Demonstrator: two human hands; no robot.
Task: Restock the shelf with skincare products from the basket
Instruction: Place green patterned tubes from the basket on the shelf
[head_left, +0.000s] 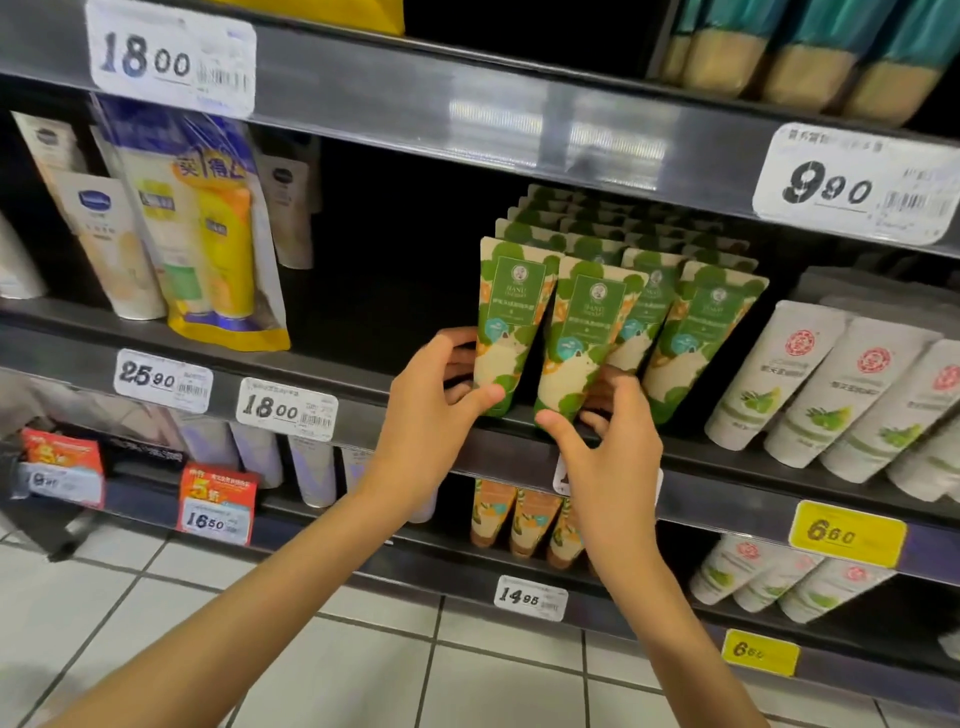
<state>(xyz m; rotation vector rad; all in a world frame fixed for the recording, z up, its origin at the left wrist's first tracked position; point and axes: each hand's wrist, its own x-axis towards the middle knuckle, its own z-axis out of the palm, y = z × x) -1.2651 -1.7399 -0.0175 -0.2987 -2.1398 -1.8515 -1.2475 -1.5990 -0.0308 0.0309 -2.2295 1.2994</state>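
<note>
Left hand (434, 410) and right hand (610, 447) each pinched a green-and-beige plastic hand-cream tube (506, 332) by its stiff cap end, seemingly light, soft-bodied and easily tipped.

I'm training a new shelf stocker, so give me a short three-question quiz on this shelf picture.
1. True or false: the left hand grips the leftmost green tube and the right hand grips the second green tube.
2. Which stand directly right of the green tubes? A white tubes, B yellow pouch, C orange tubes.
3. Fill in: the upper yellow tag reads ___.
Key: 1 true; 2 A; 3 6.60.
</note>
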